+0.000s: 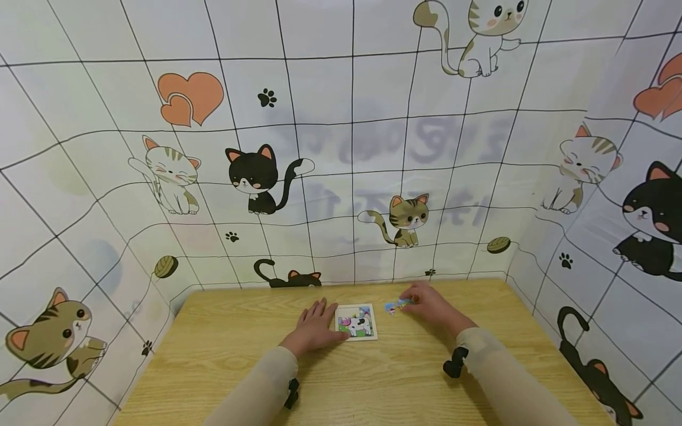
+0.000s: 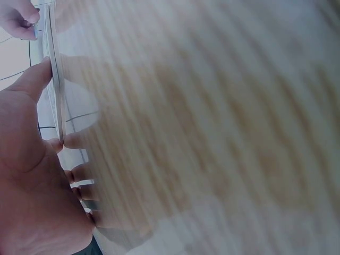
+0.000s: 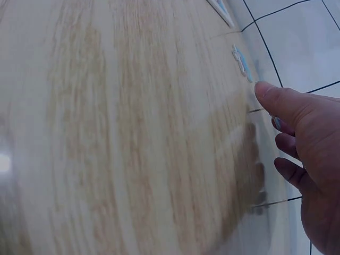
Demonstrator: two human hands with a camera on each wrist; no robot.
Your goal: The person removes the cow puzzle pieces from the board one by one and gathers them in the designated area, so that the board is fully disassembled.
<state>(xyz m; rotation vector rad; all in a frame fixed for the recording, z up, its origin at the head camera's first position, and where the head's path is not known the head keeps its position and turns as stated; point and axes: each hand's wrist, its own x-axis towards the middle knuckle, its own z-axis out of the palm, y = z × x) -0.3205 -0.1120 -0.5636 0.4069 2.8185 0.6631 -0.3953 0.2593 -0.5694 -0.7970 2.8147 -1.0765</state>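
A small jigsaw puzzle (image 1: 356, 324) with a pale frame and a cow picture lies flat on the wooden table. Beside its left side rests my left hand (image 1: 318, 329), fingers extended and thumb on the lower edge. In the left wrist view the left hand (image 2: 32, 159) has its thumb against the thin frame (image 2: 55, 79). To the right of the puzzle, my right hand (image 1: 430, 306) pinches a colourful puzzle piece (image 1: 403, 303). A loose puzzle piece (image 1: 391, 309) lies between puzzle and hand; the right wrist view shows this piece (image 3: 241, 62) near the thumb of the right hand (image 3: 313, 138).
The light wooden table (image 1: 234, 343) reaches back to a wall covering (image 1: 341, 148) printed with cats and grid lines. This covering also rises along the left and right sides. Dark straps with small black devices (image 1: 454, 362) sit at the wrists.
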